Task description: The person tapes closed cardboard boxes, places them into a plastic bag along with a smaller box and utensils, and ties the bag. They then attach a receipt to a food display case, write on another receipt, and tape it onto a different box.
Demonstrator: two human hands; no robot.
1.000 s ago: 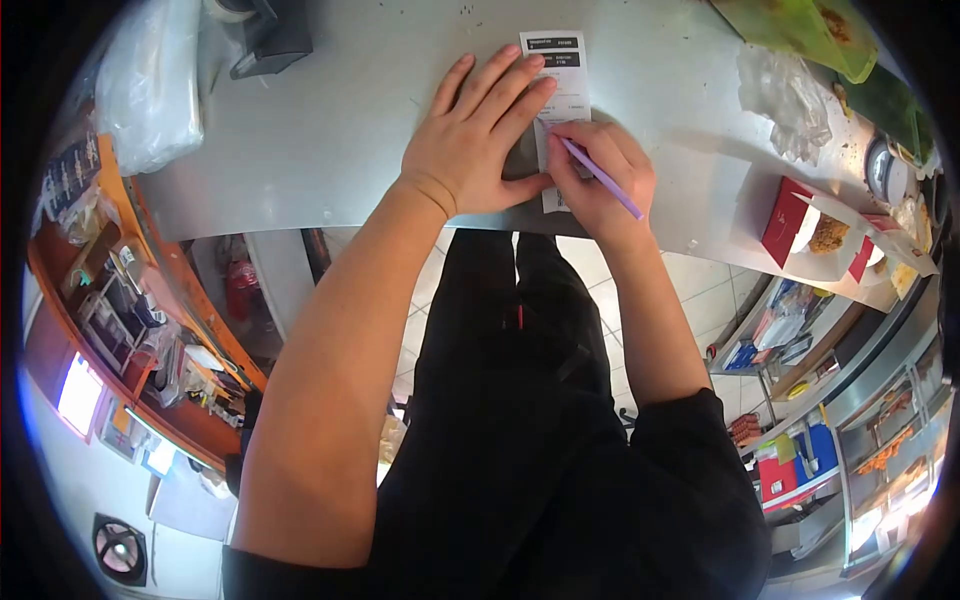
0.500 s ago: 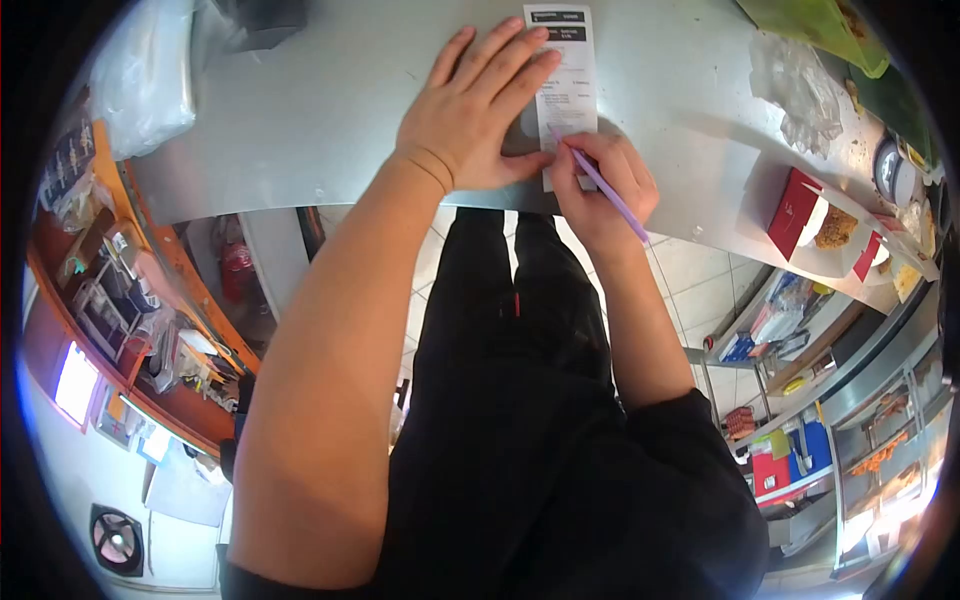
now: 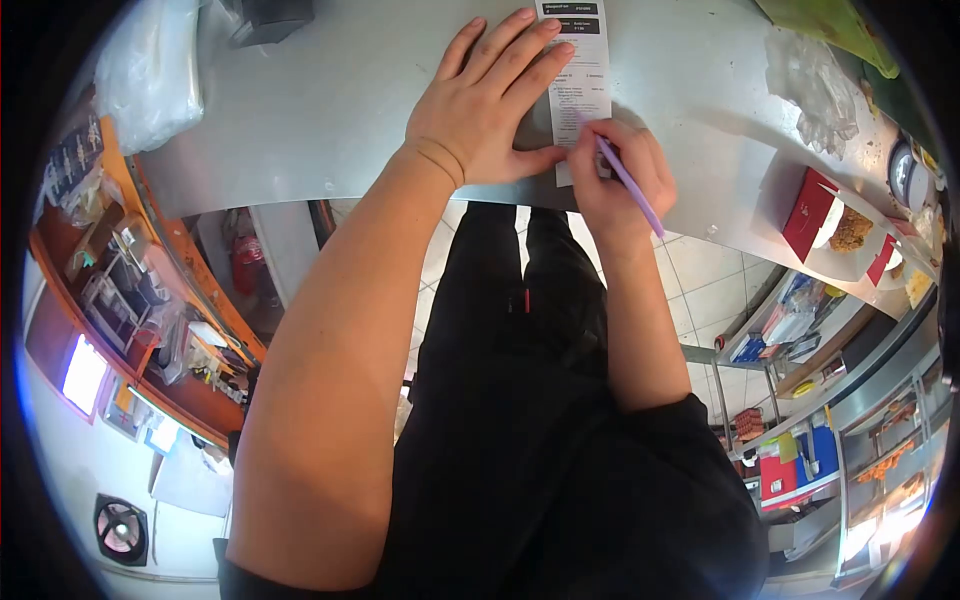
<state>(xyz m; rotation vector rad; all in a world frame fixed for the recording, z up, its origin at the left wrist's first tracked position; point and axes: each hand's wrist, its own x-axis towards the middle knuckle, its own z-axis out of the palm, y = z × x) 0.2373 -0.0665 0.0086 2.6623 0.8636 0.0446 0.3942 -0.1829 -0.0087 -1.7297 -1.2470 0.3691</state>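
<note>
A long printed receipt [image 3: 582, 95] lies on the metal counter [image 3: 330, 130] in front of me. My left hand [image 3: 485, 110] rests flat with fingers spread, its fingertips and thumb over the receipt's left edge. Between the thumb and fingers of my right hand [image 3: 625, 185] is a purple pen [image 3: 632, 190], its upper end slanting down towards me. The pen's tip is hidden behind the fingers, which lie at the lower right part of the receipt.
To the right stands a red and white open box [image 3: 810, 215] with browned food [image 3: 850, 228] inside. Behind it lies a crumpled clear plastic bag [image 3: 812, 90]. Plastic bags [image 3: 150, 75] sit at the far left, near a dark object [image 3: 270, 18]. Shelves with goods flank the counter.
The whole view has shifted slightly, so the counter and receipt appear a little further right. My right hand stays closed on the pen at the receipt; my left hand remains flat.
</note>
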